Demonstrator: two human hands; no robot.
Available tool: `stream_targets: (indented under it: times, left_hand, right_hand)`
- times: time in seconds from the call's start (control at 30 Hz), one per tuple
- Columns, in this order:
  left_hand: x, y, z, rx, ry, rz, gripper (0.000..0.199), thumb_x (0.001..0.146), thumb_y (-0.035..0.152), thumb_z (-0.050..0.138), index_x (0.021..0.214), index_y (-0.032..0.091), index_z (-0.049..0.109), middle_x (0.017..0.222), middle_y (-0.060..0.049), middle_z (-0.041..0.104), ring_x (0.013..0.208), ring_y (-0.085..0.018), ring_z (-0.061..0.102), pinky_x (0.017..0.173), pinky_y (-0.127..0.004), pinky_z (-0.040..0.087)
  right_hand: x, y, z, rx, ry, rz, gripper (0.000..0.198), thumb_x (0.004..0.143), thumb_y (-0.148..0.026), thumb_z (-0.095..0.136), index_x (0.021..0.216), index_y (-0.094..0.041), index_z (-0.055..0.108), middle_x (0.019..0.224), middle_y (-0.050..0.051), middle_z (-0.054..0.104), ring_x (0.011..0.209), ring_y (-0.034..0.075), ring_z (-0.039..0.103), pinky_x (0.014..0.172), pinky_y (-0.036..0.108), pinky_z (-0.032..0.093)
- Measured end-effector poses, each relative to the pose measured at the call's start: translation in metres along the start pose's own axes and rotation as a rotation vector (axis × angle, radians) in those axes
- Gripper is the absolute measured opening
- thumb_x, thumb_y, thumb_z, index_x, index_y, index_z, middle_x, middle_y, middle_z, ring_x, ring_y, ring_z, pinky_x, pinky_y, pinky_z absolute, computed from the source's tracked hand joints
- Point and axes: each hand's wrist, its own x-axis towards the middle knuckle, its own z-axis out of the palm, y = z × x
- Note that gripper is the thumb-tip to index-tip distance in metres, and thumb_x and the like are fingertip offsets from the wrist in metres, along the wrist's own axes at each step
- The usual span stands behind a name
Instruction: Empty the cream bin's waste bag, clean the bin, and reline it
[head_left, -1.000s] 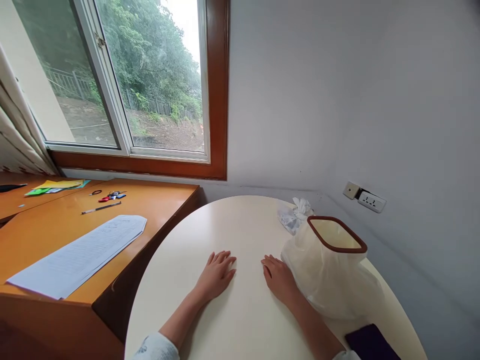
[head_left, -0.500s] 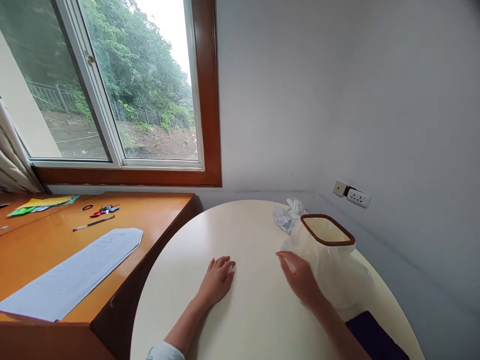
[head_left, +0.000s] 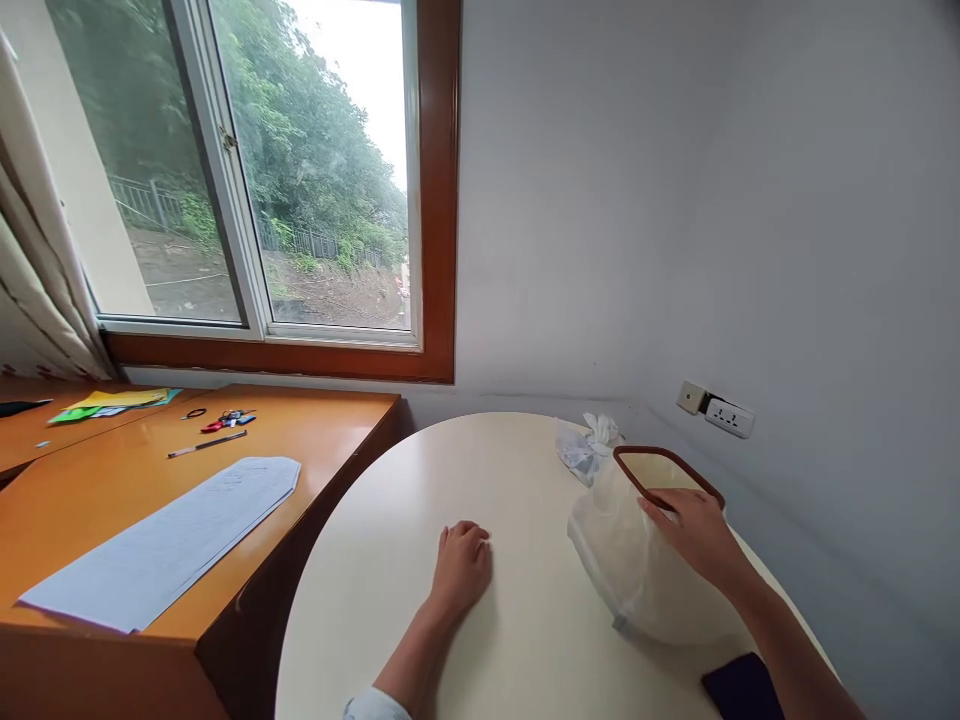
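Observation:
A cream waste bin (head_left: 645, 565) with a brown rim (head_left: 667, 452) and a clear plastic bag draped over its outside stands on the right of the round table. My right hand (head_left: 694, 530) grips the near side of that rim, fingers over the edge and thumb outside. Resting on the tabletop left of the bin, my left hand (head_left: 463, 562) has its fingers loosely curled, and nothing shows in it. Behind the bin lies a knotted clear plastic bag (head_left: 585, 450). A dark flat item (head_left: 742, 685) lies near my right forearm, partly covered by it.
The round cream table (head_left: 390, 560) stands beside a brown desk (head_left: 330, 415) bearing paper sheets (head_left: 172, 540), a pen (head_left: 206, 444), keys (head_left: 229, 420) and coloured papers (head_left: 120, 400). A wall with a socket (head_left: 730, 418) borders the right; a window (head_left: 330, 180) is ahead.
My right hand has moved right and up from beside the bin onto its rim. The bin looks tilted or shifted a little. My left hand stays on the table, fingers more curled.

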Motion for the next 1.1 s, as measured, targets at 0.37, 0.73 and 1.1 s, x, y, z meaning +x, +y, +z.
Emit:
stream_targets:
  times: [0.37,0.73,1.1]
  left_hand:
    - [-0.007,0.010,0.001,-0.328,0.021,0.008,0.025,0.085,0.034,0.041,0.100,0.021,0.057,0.109,-0.008,0.055,0.101,-0.019,0.055,0.086,-0.034,0.046]
    - [-0.013,0.017,0.000,-0.924,-0.131,0.082,0.092,0.068,0.058,0.061,0.138,0.019,0.017,0.140,-0.014,0.031,0.127,-0.030,0.033,0.100,-0.041,0.036]
    - [-0.010,0.023,-0.005,-1.084,-0.196,0.104,0.087,0.063,0.055,0.067,0.130,0.019,0.024,0.127,-0.015,0.046,0.112,-0.029,0.049,0.092,-0.042,0.043]
  right_hand:
    - [-0.018,-0.076,0.007,0.086,-0.001,-0.191,0.033,0.084,-0.046,0.041,0.072,-0.021,0.059,0.073,0.006,0.065,0.068,0.020,0.058,0.067,0.033,0.042]
    - [-0.029,-0.167,0.022,0.253,-0.061,-0.343,0.025,0.078,-0.035,0.056,0.060,-0.020,0.045,0.061,-0.002,0.057,0.059,0.014,0.051,0.062,0.028,0.040]
    - [-0.029,-0.182,0.026,0.435,0.039,-0.267,0.030,0.080,-0.037,0.052,0.057,-0.019,0.043,0.054,-0.003,0.053,0.053,0.012,0.047,0.068,0.030,0.039]
